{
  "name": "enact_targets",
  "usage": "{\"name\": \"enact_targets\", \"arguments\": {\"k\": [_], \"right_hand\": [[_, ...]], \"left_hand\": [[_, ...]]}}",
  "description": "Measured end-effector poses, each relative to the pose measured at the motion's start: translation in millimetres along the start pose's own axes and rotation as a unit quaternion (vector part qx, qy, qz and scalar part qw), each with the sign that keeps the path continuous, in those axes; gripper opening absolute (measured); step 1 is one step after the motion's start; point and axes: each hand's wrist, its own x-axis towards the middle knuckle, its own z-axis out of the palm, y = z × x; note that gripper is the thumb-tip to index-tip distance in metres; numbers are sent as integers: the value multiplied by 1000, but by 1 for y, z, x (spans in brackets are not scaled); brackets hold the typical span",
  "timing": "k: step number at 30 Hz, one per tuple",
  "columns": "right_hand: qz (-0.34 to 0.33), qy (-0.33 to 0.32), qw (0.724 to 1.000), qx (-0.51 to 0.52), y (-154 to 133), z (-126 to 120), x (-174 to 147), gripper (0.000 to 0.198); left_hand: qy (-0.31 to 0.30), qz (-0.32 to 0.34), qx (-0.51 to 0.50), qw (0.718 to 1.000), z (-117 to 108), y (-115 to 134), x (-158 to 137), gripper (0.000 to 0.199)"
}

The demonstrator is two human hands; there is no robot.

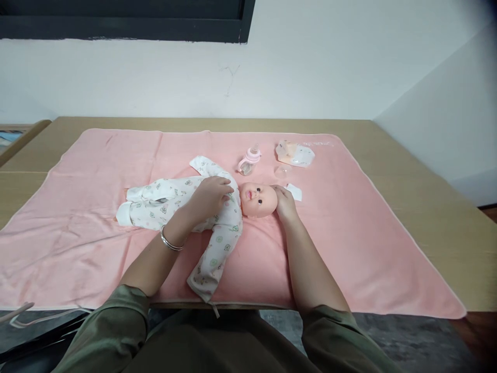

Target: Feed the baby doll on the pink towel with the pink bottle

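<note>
- Dressed doll [186, 192]: face up in the middle of the pink blanket [349, 248], feet left, head [258, 201] right.
- Left hand [212, 196]: on its chest, fingers slightly bent; cannot tell whether they grip.
- Bottle [249, 161], then clear dome [283, 171]: on the far side.
- Right hand [284, 201]: cupped against the crown; grip cannot be told.
- White card [295, 192]: just right of that hand; packet [295, 154] farther off.

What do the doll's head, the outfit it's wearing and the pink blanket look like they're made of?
Doll's head: probably vinyl or plastic, smooth with a slight sheen, judging by its even moulded surface.
Outfit: printed fabric, matte, perhaps cotton, given its soft folds.
Pink blanket: soft matte textile, creased, possibly fleece; the fibre isn't clear.
</note>
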Motion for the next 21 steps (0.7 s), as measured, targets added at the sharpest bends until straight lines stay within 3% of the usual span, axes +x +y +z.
{"name": "enact_targets", "arguments": {"k": [13,21], "right_hand": [[6,-11,1000,8,9,-1,4,29],[-5,3,1000,8,9,-1,6,26]], "left_hand": [[-16,-13,13,1000,-14,-7,1,19],[-6,2,24,1000,-7,-5,2,16]]}}
